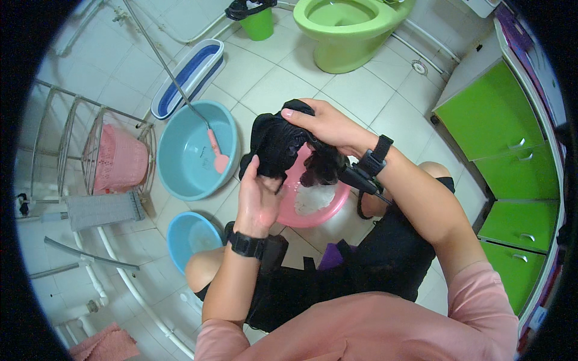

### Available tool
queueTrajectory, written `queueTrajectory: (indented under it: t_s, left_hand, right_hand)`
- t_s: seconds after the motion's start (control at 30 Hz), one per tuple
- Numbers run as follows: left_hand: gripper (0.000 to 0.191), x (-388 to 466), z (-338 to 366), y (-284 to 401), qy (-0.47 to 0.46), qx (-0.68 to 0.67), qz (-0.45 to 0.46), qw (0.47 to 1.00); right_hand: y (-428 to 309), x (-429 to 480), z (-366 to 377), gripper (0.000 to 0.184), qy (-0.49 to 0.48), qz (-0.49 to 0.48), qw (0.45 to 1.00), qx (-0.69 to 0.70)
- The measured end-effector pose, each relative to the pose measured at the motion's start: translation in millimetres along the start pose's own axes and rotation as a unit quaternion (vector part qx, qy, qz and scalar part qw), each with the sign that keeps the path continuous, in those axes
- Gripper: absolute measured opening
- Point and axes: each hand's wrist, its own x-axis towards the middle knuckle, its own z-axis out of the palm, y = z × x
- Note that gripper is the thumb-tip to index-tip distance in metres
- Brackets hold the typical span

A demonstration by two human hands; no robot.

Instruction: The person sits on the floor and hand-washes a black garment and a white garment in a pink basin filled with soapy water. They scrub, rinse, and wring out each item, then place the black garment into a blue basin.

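A bunched black cloth (275, 140) hangs between my two hands over a pink basin (311, 219). My left hand (259, 198) supports its lower left part, thumb up along the edge; those fingers are partly hidden by the fabric. At the cloth's top right, my right hand (323, 122) grips it with thumb and fingers. Part of the dark fabric droops into the basin's opening. Inside the basin lies whitish, wet-looking material (314, 198); whether it is cloth or suds, I cannot tell. Black bands are on both wrists.
Left of the hands stands a large teal basin (198, 185) with a pink-handled shower head (216, 151) in it. A smaller blue basin (194, 239) is near my left knee. A folding tub (189, 76), green toilet (343, 49), metal rack (72, 144) and green cabinets (492, 113) surround the floor.
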Motion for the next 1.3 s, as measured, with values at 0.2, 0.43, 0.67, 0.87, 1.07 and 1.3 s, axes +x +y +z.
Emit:
queueTrajectory:
  t_s: [0.2, 0.43, 0.67, 0.87, 1.07, 1.3]
  left_hand:
    - [0.109, -18.6, 21.1, 17.3, 0.004, 0.500, 0.494, 0.711]
    - [0.124, -4.2, 25.1, 34.6, -0.213, 0.576, 0.382, 0.691]
    - [0.063, -16.4, 15.6, 46.5, -0.250, 0.518, 0.293, 0.764]
    - [0.043, -18.9, 11.6, 50.1, -0.202, 0.367, 0.314, 0.852]
    - [0.052, -8.5, 0.8, 48.2, -0.195, 0.380, 0.335, 0.840]
    - [0.044, 21.1, -3.7, 29.4, -0.183, 0.061, 0.134, 0.972]
  right_hand:
    - [-9.9, -16.2, 9.3, 0.039, -0.050, 0.065, 0.997, 0.002]
    - [-20.2, -26.7, 13.7, 0.039, -0.079, 0.121, 0.989, -0.006]
    - [-9.5, -32.6, -1.4, 0.045, -0.126, 0.126, 0.983, 0.046]
    - [6.8, -27.4, -10.3, 0.092, -0.241, 0.032, 0.965, -0.098]
    - [28.6, -10.3, -22.1, 0.034, -0.049, 0.011, 0.975, -0.215]
    - [47.7, 1.3, 9.3, 0.034, 0.088, -0.190, 0.963, -0.171]
